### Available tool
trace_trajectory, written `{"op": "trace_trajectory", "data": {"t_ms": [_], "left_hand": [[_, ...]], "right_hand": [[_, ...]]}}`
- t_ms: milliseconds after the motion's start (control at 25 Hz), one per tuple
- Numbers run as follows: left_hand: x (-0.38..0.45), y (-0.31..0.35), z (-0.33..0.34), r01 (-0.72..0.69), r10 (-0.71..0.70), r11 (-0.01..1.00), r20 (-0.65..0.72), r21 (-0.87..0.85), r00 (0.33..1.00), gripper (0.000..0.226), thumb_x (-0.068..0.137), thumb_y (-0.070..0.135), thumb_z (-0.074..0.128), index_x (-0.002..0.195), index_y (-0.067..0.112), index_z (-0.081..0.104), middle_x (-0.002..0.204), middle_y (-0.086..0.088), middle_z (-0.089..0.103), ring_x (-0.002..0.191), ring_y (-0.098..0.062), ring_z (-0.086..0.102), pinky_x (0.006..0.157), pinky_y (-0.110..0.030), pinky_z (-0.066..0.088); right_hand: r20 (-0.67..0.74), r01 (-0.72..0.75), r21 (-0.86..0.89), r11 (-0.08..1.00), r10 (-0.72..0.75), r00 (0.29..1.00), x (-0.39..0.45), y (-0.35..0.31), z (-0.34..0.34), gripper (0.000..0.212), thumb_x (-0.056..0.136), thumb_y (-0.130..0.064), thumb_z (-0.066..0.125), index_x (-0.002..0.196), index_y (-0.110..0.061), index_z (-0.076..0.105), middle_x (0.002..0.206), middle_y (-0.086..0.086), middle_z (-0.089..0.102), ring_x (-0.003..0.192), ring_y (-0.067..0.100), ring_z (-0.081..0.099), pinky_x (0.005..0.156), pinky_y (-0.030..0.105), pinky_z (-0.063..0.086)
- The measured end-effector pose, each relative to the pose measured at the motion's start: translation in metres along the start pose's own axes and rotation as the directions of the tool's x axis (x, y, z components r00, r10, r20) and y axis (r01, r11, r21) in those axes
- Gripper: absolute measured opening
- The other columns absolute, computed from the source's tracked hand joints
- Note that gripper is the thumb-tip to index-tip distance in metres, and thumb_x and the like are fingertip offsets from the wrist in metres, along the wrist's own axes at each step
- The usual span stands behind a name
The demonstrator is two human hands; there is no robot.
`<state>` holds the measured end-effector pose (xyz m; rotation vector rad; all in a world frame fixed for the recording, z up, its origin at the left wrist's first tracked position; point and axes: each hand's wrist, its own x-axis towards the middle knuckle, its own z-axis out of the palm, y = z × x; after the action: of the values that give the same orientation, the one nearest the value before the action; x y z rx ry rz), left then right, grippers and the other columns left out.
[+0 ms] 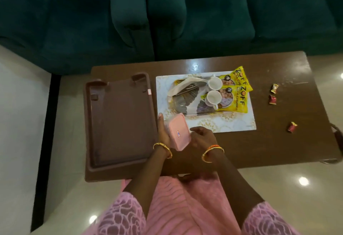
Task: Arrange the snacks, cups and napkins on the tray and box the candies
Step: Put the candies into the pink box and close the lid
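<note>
Closest to the camera, both hands are on the pink box (177, 132), which sits at the near edge of the table (278, 142) with its lid on. The left hand (163, 132) lies flat along the box's left side, fingers straight and pointing away. The right hand (201, 136) curls over the box's right edge, fingers wrapped round the rim. Can't tell if it's pressing the lid down or about to pry it off.

Just past the box is the white patterned placemat (232, 123), and on it a clear tray (193, 113) that looks pretty much sorted: folded napkins (185, 90) on the left, two white cups (213, 91) in the middle, two yellow snack packets (235, 90) on the right, partly hanging over the tray's edge. So I'd call the arranging part done or nearly so.

Left of all that, an upside-down brown plastic tray (118, 121) lies with nothing on it.

The boxing part is what's left, I reckon. Three wrapped candies (274, 88) are loose on the table well off to the right: two near each other further out, one nearer on its own. Whether any are already in the box, no idea, lid hides it.
</note>
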<state>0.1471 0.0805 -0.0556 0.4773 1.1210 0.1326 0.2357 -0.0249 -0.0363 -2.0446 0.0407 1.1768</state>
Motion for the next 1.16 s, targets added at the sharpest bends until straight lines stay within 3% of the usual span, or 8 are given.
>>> {"op": "trace_trajectory", "data": {"t_ms": [120, 280, 400, 640, 880, 1000, 1080, 1160], "left_hand": [[-0.002, -0.042, 0.04, 0.183, -0.181, 0.972, -0.027, 0.146, 0.983, 0.082, 0.074, 0.083, 0.025, 0.066, 0.018, 0.075, 0.069, -0.008, 0.07, 0.073, -0.024, 0.057, 0.073, -0.03, 0.044], [-0.003, -0.1, 0.095, 0.258, -0.26, 0.921, -0.033, 0.293, 0.965, 0.082, 0.077, 0.079, 0.022, 0.071, 0.016, 0.074, 0.074, -0.013, 0.068, 0.071, -0.026, 0.057, 0.068, -0.03, 0.045], [-0.005, -0.13, 0.128, 0.269, -0.279, 0.934, 0.01, 0.237, 0.96, 0.069, 0.083, 0.068, 0.023, 0.084, 0.013, 0.065, 0.082, -0.014, 0.059, 0.072, -0.026, 0.052, 0.069, -0.033, 0.041], [-0.004, -0.152, 0.183, 0.208, -0.174, 0.879, -0.118, 0.429, 0.978, 0.063, 0.084, 0.06, 0.03, 0.059, 0.013, 0.062, 0.062, -0.012, 0.058, 0.054, -0.026, 0.053, 0.057, -0.027, 0.041], [0.013, -0.162, 0.218, 0.236, -0.156, 0.853, -0.204, 0.465, 0.966, 0.075, 0.073, 0.069, 0.037, 0.103, 0.005, 0.064, 0.093, -0.02, 0.064, 0.08, -0.035, 0.062, 0.074, -0.04, 0.052], [0.019, -0.151, 0.22, 0.292, -0.188, 0.891, -0.301, 0.347, 0.935, 0.076, 0.072, 0.074, 0.039, 0.111, 0.012, 0.057, 0.1, -0.017, 0.064, 0.091, -0.036, 0.063, 0.084, -0.047, 0.053], [0.028, -0.139, 0.216, 0.367, -0.289, 0.887, -0.285, 0.278, 0.914, 0.074, 0.072, 0.076, 0.034, 0.111, 0.017, 0.055, 0.097, -0.013, 0.065, 0.088, -0.032, 0.063, 0.072, -0.04, 0.056], [0.033, -0.127, 0.224, 0.365, -0.306, 0.885, -0.229, 0.289, 0.924, 0.069, 0.072, 0.076, 0.031, 0.101, 0.019, 0.059, 0.076, -0.011, 0.068, 0.07, -0.028, 0.065, 0.057, -0.03, 0.055]], "right_hand": [[-0.023, 0.17, -0.035, 0.985, -0.171, 0.985, -0.006, 0.005, -0.07, 0.029, 0.083, 0.001, 0.055, 0.109, -0.01, 0.064, 0.101, 0.009, 0.065, 0.09, 0.025, 0.062, 0.087, 0.042, 0.053], [0.127, 0.29, -0.191, 0.938, -0.269, 0.955, -0.007, 0.021, -0.15, 0.03, 0.082, 0.007, 0.051, 0.102, -0.004, 0.069, 0.105, 0.015, 0.07, 0.094, 0.022, 0.062, 0.088, 0.031, 0.051], [0.122, 0.267, -0.275, 0.924, -0.242, 0.963, -0.006, 0.038, -0.189, 0.026, 0.082, 0.002, 0.057, 0.104, -0.005, 0.069, 0.107, 0.014, 0.071, 0.095, 0.019, 0.062, 0.087, 0.026, 0.048], [0.058, 0.2, -0.196, 0.96, -0.192, 0.98, 0.006, 0.053, -0.239, 0.017, 0.078, -0.002, 0.068, 0.095, -0.005, 0.072, 0.101, 0.016, 0.073, 0.086, 0.018, 0.061, 0.081, 0.028, 0.05], [-0.064, 0.106, -0.233, 0.967, -0.124, 0.99, 0.027, 0.046, -0.261, 0.021, 0.077, -0.002, 0.07, 0.097, -0.005, 0.073, 0.103, 0.014, 0.073, 0.093, 0.022, 0.065, 0.08, 0.025, 0.049], [-0.092, 0.087, -0.265, 0.96, -0.115, 0.989, 0.035, 0.039, -0.279, 0.022, 0.075, -0.006, 0.074, 0.097, -0.005, 0.074, 0.1, 0.014, 0.074, 0.087, 0.02, 0.063, 0.077, 0.023, 0.047], [-0.078, 0.094, -0.279, 0.956, -0.12, 0.99, 0.037, 0.035, -0.289, 0.022, 0.073, -0.01, 0.077, 0.095, -0.007, 0.074, 0.096, 0.014, 0.074, 0.079, 0.015, 0.06, 0.071, 0.023, 0.045], [-0.047, 0.096, -0.271, 0.958, -0.113, 0.992, 0.04, 0.032, -0.296, 0.022, 0.073, -0.012, 0.077, 0.094, -0.008, 0.074, 0.094, 0.016, 0.074, 0.077, 0.016, 0.058, 0.068, 0.027, 0.046]]}}
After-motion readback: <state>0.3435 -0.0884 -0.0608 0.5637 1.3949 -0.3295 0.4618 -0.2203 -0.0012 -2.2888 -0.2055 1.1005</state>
